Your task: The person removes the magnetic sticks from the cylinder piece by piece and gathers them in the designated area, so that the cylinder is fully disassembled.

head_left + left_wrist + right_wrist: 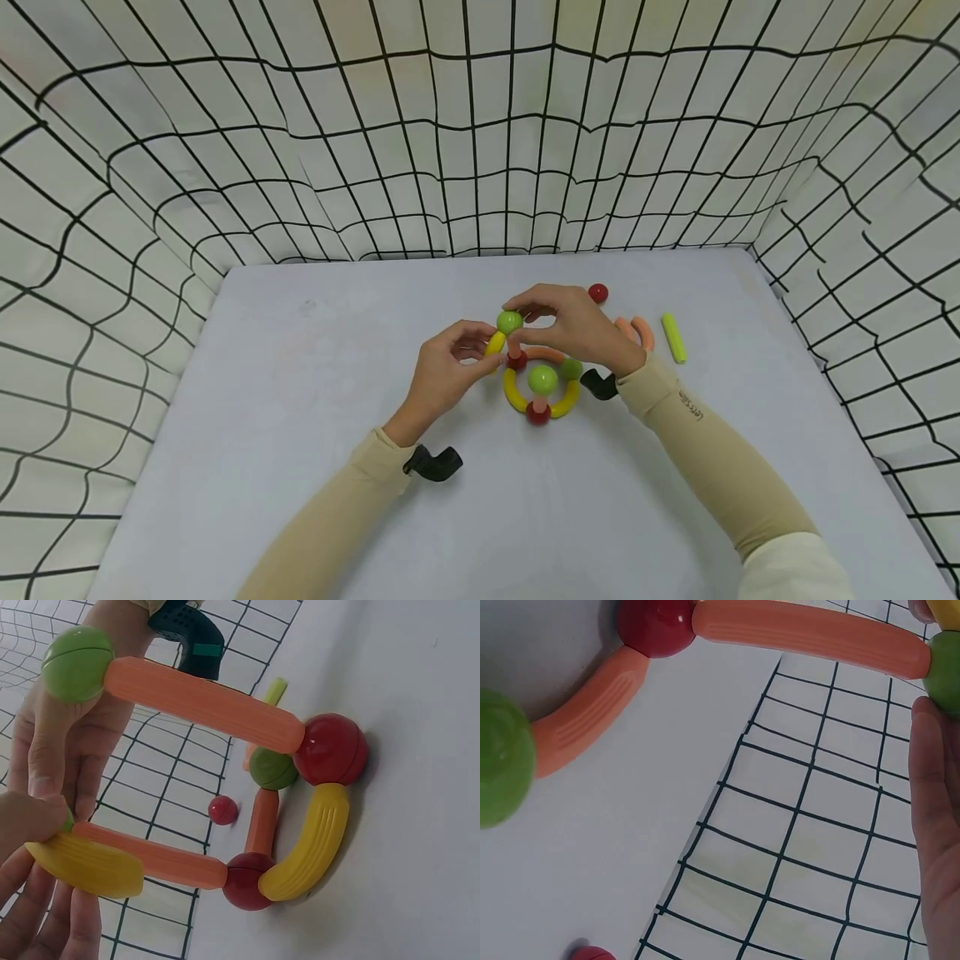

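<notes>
My left hand (442,371) pinches a yellow curved rod (90,866) between thumb and fingers. Its end meets a green ball (509,322), which my right hand (570,321) holds between thumb and fingers. That ball tops an upright orange rod (161,859) standing on a red ball (250,881). On the table, yellow curved rods (514,392), an orange curved rod (545,354) and balls form a ring. At its near side, a second orange upright (202,705) rises from another red ball (537,414) and carries a green ball (543,380). Fingers partly hide the held green ball.
Behind my right hand lies a loose red ball (597,293). Orange curved rods (642,333) and a light green straight rod (673,337) lie to the right on the white table (300,375). Black-wire netting (480,150) surrounds the table's back and sides.
</notes>
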Demonstrator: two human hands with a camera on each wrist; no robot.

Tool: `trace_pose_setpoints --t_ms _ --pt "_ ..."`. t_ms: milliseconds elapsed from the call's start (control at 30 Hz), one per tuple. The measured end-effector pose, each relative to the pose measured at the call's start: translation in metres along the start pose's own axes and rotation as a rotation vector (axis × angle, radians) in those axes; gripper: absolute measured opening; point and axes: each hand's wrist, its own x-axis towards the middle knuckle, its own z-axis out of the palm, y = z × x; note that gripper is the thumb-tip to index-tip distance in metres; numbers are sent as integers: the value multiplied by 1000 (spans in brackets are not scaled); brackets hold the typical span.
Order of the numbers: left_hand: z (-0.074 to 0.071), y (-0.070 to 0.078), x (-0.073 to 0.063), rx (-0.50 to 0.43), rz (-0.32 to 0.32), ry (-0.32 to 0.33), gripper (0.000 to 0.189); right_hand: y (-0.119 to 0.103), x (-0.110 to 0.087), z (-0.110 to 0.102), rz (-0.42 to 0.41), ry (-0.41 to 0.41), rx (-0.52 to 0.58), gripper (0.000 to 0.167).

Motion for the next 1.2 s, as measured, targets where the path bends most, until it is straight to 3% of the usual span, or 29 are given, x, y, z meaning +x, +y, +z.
trace_pose_setpoints --t_ms 167,467,667,833,933,1200 --pt "-2 0 0 15 7 5 34 1 0 1 -9 8 -17 41" --pt "-6 1 0 -19 -55 -10 30 4 -2 2 3 28 -21 36" --pt "-17 -3 0 -56 -96 -7 28 4 -2 1 15 22 1 38" --pt "-29 -13 2 11 -122 -3 30 3 -2 1 15 20 -2 40" --pt "-36 -20 4 50 -155 2 32 4 -2 2 18 18 -3 40" --pt "-56 -40 5 25 -301 10 36 4 -3 1 26 15 15 40"
